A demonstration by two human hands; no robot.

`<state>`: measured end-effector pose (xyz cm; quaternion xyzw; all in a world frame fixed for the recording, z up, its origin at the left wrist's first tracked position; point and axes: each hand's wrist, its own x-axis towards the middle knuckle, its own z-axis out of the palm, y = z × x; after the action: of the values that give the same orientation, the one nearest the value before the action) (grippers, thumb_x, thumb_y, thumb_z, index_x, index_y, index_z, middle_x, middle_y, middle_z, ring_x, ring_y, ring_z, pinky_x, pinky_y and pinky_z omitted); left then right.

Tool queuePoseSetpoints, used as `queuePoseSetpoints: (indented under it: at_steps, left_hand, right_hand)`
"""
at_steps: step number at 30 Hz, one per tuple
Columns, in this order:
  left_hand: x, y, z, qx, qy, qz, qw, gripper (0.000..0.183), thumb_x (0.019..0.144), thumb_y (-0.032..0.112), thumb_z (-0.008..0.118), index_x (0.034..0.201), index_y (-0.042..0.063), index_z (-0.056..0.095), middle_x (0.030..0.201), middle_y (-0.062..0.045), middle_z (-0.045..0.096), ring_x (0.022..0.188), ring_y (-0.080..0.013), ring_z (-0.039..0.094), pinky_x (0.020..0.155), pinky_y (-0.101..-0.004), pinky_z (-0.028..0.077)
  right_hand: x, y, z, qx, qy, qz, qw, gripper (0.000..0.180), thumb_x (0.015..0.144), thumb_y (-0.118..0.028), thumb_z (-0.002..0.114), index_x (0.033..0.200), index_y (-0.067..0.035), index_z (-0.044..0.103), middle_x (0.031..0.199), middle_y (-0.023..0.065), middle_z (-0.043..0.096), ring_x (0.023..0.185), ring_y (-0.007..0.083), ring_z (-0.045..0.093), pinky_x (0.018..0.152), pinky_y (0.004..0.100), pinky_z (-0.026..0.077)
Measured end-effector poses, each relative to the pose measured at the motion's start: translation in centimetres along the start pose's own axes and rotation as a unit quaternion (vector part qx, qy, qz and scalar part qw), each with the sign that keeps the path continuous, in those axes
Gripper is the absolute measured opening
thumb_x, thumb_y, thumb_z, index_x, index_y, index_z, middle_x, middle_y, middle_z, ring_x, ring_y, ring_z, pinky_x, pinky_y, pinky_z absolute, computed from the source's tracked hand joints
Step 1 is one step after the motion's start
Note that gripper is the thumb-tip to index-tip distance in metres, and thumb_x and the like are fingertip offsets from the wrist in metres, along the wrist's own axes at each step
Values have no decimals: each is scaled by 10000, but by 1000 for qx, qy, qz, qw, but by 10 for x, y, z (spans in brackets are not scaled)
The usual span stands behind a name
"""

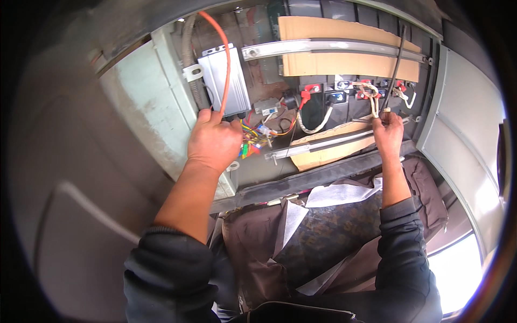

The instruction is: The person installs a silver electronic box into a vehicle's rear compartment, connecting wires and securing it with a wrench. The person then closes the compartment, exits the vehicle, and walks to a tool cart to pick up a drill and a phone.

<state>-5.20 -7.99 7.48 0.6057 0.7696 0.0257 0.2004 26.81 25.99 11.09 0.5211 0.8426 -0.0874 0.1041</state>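
My left hand (215, 137) is closed around an orange cable (227, 60) at the lower end of a silver finned metal controller box (228, 80). Just right of that hand lies a tangle of coloured wires with connectors (254, 141). My right hand (388, 131) grips a thin black rod or cable (396, 68) beside the white-wrapped battery cables (373, 101); which of the two it is, I cannot tell. Red and black terminal covers (305, 97) sit on the battery terminals. A small grey module (267, 106) lies between the controller and the batteries.
Two metal clamping bars (282, 47) (319, 145) cross cardboard strips (347, 64) over the batteries. A corrugated conduit (196, 89) runs at the left, beside a pale green metal panel (149, 97). Below the compartment's dark edge (315, 171) is a torn brown-covered seat (258, 242).
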Motion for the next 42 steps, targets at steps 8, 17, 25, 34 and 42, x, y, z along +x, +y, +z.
queuePoseSetpoints:
  at_steps: [8, 17, 25, 34, 42]
  left_hand:
    - [-2, 1, -1, 14, 0, 0, 1000, 108, 792, 159, 650, 689, 127, 656, 632, -42, 679, 808, -233, 667, 923, -399, 461]
    - [0, 3, -10, 10, -91, -7, 996, 121, 853, 221, 676, 821, 132, 751, 734, -18, 728, 889, -210, 687, 970, -386, 400]
    - [-3, 1, -9, 1, -102, 2, 995, 147, 893, 244, 663, 900, 130, 757, 790, -3, 742, 932, -199, 685, 957, -362, 392]
    - [0, 2, -5, 20, -143, 4, 990, 522, 904, 464, 652, 1377, 244, 672, 882, 46, 730, 1024, -201, 643, 975, -364, 408]
    - [-4, 5, -2, 66, -104, -1, 992, 670, 816, 629, 693, 1355, 231, 684, 803, 44, 705, 979, -196, 652, 966, -361, 410]
  right_hand:
    - [-13, 15, -53, 272, -12, 71, 960, 153, 957, -147, 630, 907, -13, 683, 838, 41, 664, 778, 163, 598, 771, 305, 481]
    - [-35, -66, -182, 489, 14, 87, 868, 601, 980, -444, 677, 1269, 75, 591, 952, 100, 647, 884, 132, 531, 853, 279, 421]
    - [-10, -156, -205, 453, -63, -177, 871, 239, 1012, -55, 625, 1223, 52, 660, 899, 47, 587, 802, 142, 500, 772, 271, 394]
    - [42, -297, -153, 183, -101, -407, 889, 78, 942, -41, 688, 1004, -1, 711, 754, 105, 645, 608, 199, 572, 582, 338, 471]
    - [83, -351, -89, 120, -115, -488, 857, 201, 985, -169, 687, 922, 10, 619, 685, 228, 497, 611, 398, 397, 567, 425, 415]
